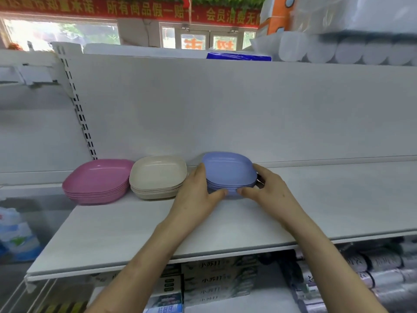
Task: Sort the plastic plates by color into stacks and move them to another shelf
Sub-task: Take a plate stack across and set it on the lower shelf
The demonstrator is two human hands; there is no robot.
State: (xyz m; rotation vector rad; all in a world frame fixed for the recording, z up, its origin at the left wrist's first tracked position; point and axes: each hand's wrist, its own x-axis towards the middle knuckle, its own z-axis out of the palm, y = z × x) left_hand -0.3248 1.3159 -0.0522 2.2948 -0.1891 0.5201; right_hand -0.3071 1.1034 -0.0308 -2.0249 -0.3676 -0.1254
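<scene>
I clasp the blue stack (229,168) between both hands, my left hand (198,193) on its left side and my right hand (268,190) on its right. My fingers (200,171) curl round the rims and my thumbs nearly meet at the front edge, I'd say to handle the pile as one squared block. It looks set on the white shelf (316,199), near the back panel. It is just right of the cream stack (158,175), with the pink stack (99,179) beyond: one colour per pile, in a row. The red banner (135,7) overhead partly reads 所有商品假一赔 and 会员消费. The boxes (209,279) under the shelf say 小苏打.
</scene>
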